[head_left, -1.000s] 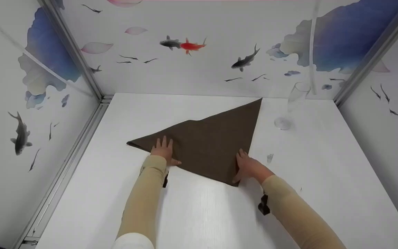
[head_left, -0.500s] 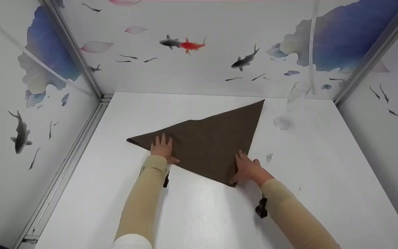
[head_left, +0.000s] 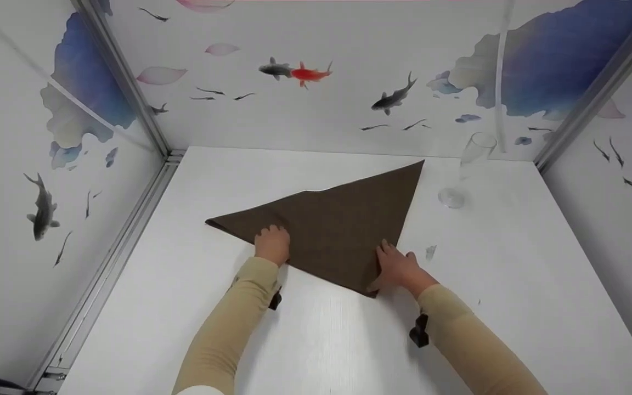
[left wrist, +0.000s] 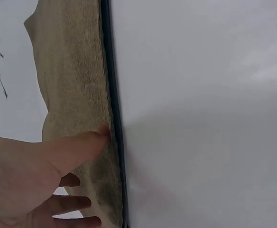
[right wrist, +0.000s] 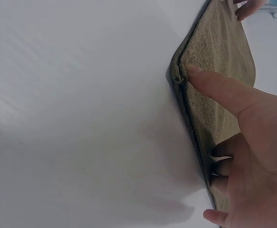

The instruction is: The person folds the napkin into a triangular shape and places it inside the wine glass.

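Observation:
A dark brown folded cloth napkin (head_left: 338,225) lies on the white table, with one long point to the left and another to the far right. My left hand (head_left: 273,244) rests on its near left edge, fingers bent and tips down. In the left wrist view my left thumb (left wrist: 81,146) touches the layered edge of the cloth (left wrist: 74,71). At the near right corner is my right hand (head_left: 401,270). The right wrist view has its thumb (right wrist: 224,90) on the thick folded corner and its fingers against the cloth's side edge.
A clear stemmed glass (head_left: 451,197) stands at the back right of the white table (head_left: 327,340). A small clear piece (head_left: 430,252) lies right of the cloth. Printed walls with metal frame bars (head_left: 124,77) enclose the table.
My left hand has slid slightly right along the edge, its spread fingers now drawn in. My right hand and the cloth have barely moved. The head view has shifted a little.

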